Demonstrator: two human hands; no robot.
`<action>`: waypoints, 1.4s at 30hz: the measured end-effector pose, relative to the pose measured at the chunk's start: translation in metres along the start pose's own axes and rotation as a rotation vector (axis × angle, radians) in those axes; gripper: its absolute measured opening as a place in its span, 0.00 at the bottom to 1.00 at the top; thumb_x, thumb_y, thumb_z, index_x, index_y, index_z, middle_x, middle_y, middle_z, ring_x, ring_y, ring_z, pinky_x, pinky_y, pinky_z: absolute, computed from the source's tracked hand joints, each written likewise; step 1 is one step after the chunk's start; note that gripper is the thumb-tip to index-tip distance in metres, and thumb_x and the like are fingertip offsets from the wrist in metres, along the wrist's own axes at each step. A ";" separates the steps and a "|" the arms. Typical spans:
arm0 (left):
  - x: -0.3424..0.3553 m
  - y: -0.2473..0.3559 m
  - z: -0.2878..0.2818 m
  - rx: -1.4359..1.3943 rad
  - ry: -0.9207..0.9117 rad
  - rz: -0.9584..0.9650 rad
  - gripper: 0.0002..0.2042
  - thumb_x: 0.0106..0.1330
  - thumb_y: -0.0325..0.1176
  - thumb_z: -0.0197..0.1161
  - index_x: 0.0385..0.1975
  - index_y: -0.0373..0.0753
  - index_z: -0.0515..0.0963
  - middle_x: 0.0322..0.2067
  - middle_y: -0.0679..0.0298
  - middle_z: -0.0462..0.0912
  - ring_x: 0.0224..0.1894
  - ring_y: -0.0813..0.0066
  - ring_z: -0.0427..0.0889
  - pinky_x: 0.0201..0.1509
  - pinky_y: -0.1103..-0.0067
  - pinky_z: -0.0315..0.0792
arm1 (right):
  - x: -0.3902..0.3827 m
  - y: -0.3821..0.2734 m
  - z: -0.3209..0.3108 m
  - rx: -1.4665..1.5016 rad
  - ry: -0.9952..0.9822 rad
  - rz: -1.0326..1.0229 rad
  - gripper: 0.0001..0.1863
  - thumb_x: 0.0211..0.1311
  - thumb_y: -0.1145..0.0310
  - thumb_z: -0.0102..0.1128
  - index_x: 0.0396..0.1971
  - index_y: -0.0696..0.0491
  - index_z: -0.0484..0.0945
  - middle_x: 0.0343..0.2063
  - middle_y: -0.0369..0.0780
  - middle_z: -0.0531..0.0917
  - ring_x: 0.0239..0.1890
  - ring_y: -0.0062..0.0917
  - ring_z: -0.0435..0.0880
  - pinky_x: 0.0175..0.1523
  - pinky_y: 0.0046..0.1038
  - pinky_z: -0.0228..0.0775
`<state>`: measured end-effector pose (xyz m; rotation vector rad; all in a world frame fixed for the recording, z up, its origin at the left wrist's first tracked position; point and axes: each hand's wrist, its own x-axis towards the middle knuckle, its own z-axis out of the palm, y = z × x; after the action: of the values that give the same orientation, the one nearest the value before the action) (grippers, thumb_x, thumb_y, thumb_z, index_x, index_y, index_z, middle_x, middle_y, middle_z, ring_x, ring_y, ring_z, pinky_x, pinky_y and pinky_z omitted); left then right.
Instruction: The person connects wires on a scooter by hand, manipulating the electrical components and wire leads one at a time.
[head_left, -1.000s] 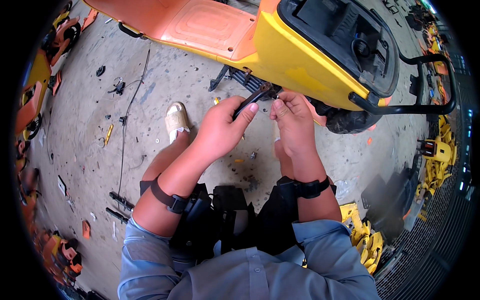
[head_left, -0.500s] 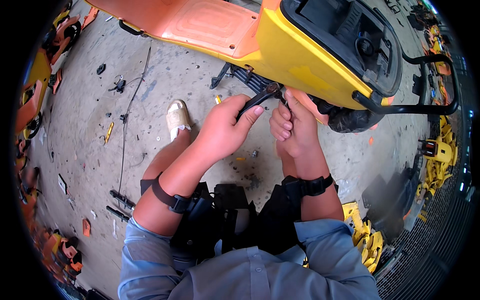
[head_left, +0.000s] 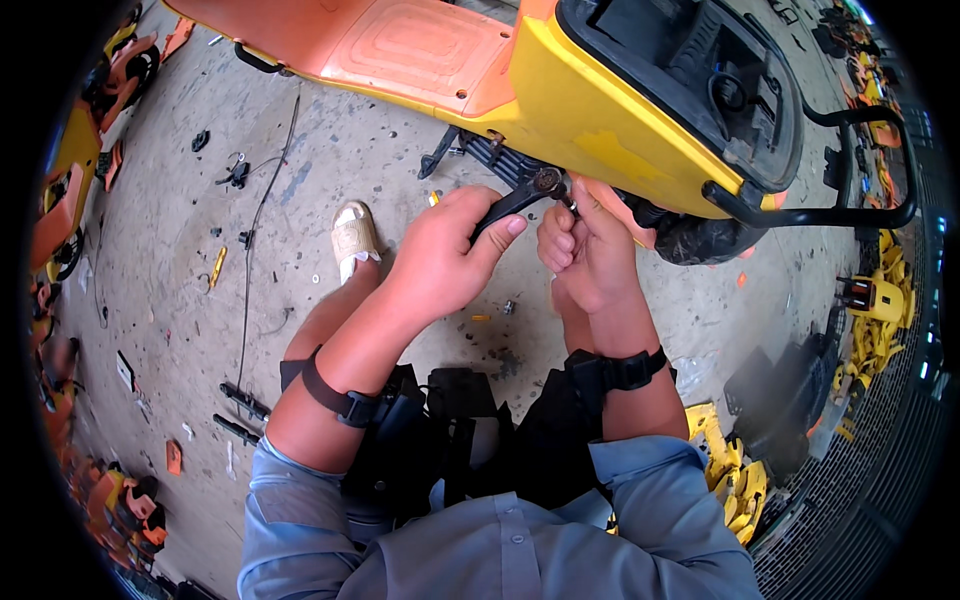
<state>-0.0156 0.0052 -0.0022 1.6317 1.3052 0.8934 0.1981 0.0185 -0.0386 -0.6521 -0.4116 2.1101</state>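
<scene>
My left hand (head_left: 452,245) is wrapped round the handle of a black ratchet wrench (head_left: 518,198), thumb along its top. The wrench's round head points up and to the right, between my two hands. At that head, my right hand (head_left: 590,245) is closed with its fingers curled. Its thumb and fingertips pinch a small metal shaft (head_left: 572,208) beside the ratchet head; most of it is hidden by the fingers. Just beyond both hands is the yellow body (head_left: 610,120) of a scooter, with an orange footboard (head_left: 425,55). The wrench appears apart from the scooter.
A black tube rail (head_left: 840,218) juts from the scooter at right. On the concrete floor lie a black cable (head_left: 262,215), a yellow strip (head_left: 218,267) and several small parts. Yellow panels (head_left: 730,470) are piled at lower right; orange and yellow scooter parts line the left edge.
The ratchet wrench has turned a little in my left hand, so the round face of its head shows more. My right fingers have shifted slightly at the metal shaft.
</scene>
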 end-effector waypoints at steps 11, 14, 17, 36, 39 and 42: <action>0.001 -0.002 0.001 -0.114 0.032 -0.157 0.13 0.72 0.39 0.62 0.33 0.33 0.75 0.27 0.54 0.76 0.32 0.55 0.77 0.37 0.67 0.71 | 0.001 0.003 0.035 -0.194 0.214 -0.242 0.11 0.76 0.63 0.54 0.47 0.55 0.74 0.33 0.37 0.78 0.32 0.22 0.77 0.38 0.26 0.71; 0.002 -0.002 0.003 -0.073 0.035 -0.112 0.13 0.72 0.38 0.62 0.33 0.33 0.75 0.26 0.54 0.76 0.32 0.57 0.77 0.37 0.68 0.71 | -0.001 0.003 0.028 -0.231 0.243 -0.274 0.07 0.74 0.70 0.54 0.47 0.55 0.74 0.33 0.37 0.79 0.34 0.23 0.78 0.40 0.26 0.72; -0.002 -0.001 0.001 -0.044 0.050 -0.075 0.13 0.72 0.39 0.62 0.33 0.33 0.75 0.27 0.54 0.76 0.32 0.55 0.77 0.38 0.68 0.71 | 0.002 0.006 0.024 -0.200 0.206 -0.218 0.07 0.75 0.68 0.53 0.46 0.55 0.74 0.34 0.37 0.80 0.34 0.23 0.78 0.40 0.27 0.73; 0.000 -0.001 0.001 -0.034 0.019 -0.067 0.13 0.71 0.39 0.62 0.34 0.33 0.78 0.25 0.52 0.78 0.32 0.52 0.77 0.37 0.65 0.71 | -0.007 -0.014 0.026 -0.348 0.191 -0.044 0.15 0.77 0.60 0.50 0.35 0.57 0.77 0.23 0.34 0.74 0.23 0.18 0.71 0.29 0.20 0.63; 0.000 -0.002 -0.001 -0.056 0.012 -0.092 0.13 0.71 0.40 0.62 0.34 0.33 0.78 0.25 0.52 0.77 0.32 0.52 0.77 0.37 0.65 0.71 | -0.006 -0.011 0.044 -0.505 0.292 -0.130 0.15 0.76 0.61 0.53 0.38 0.58 0.78 0.26 0.34 0.78 0.25 0.16 0.72 0.30 0.19 0.63; 0.000 -0.002 -0.002 -0.026 0.023 -0.080 0.13 0.71 0.40 0.63 0.34 0.33 0.78 0.25 0.51 0.77 0.32 0.51 0.77 0.37 0.65 0.71 | -0.007 -0.009 0.041 -0.663 0.280 -0.175 0.13 0.74 0.63 0.56 0.42 0.58 0.79 0.29 0.35 0.81 0.28 0.15 0.73 0.32 0.18 0.65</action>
<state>-0.0183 0.0053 -0.0028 1.5424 1.3593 0.8802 0.1837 0.0157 0.0015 -1.2217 -0.9844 1.6663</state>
